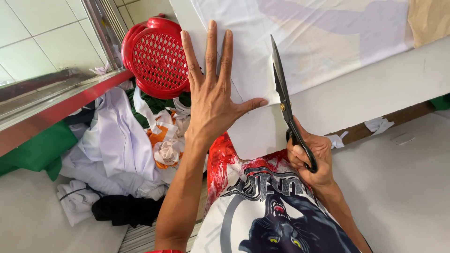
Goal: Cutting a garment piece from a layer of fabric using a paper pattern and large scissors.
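Observation:
My left hand (212, 89) lies flat with its fingers spread on a white fabric sheet (309, 37) spread over a white table (375, 93), pressing it down at the table's corner. My right hand (313, 157) grips the handles of large black scissors (284, 98). The blades point away from me, right beside my left thumb, at the edge of the white fabric. A cut line in the cloth runs just left of the blades.
A red perforated plastic stool (155, 56) stands beyond the table corner on the left. Under it lies a heap of white, green, orange and black cloth scraps (126, 150). A metal rail with a red strip (56, 100) crosses the left. Beige fabric (429, 18) sits at top right.

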